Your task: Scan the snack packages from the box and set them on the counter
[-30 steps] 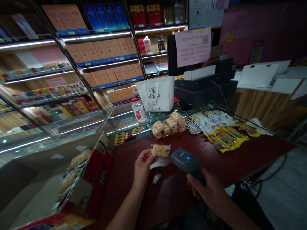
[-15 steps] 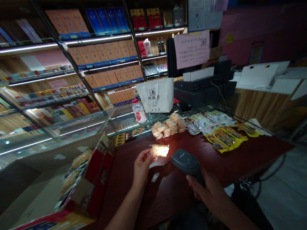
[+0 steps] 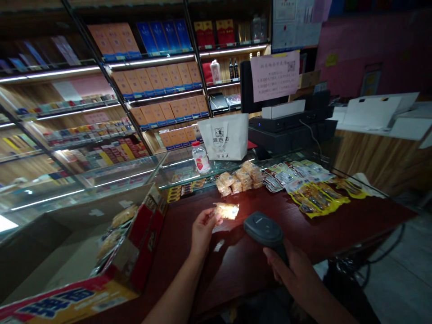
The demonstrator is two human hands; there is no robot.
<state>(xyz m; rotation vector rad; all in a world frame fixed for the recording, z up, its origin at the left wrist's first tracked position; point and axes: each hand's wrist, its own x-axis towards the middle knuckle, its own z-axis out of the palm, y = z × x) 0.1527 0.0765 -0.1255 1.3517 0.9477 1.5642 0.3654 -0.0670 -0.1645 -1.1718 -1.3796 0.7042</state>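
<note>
Between the thumb and fingers of my left hand (image 3: 205,226) is a small clear-wrapped snack packet (image 3: 227,210), held just above the dark red counter (image 3: 236,265) and brightly lit. My right hand (image 3: 293,265) is wrapped round the handle of a dark grey barcode scanner (image 3: 263,228), whose head points left at the packet across a short gap. Behind the packet sits a pile of similar wrapped snacks (image 3: 239,179). Further right lie yellow-edged snack packs (image 3: 317,198) and several silvery packets (image 3: 290,173) in overlapping rows.
An open cardboard box (image 3: 135,256) with a few packets in it stands at the left. At the back are a bottle with a red cap (image 3: 201,158), a white bag (image 3: 225,137) and a monitor with a pink notice (image 3: 275,76). Stocked shelves (image 3: 155,96) rise behind.
The view has shifted slightly, so the shelves and box appear a little further right. Both hands keep their holds, and the lit packet is tilted a little differently.
</note>
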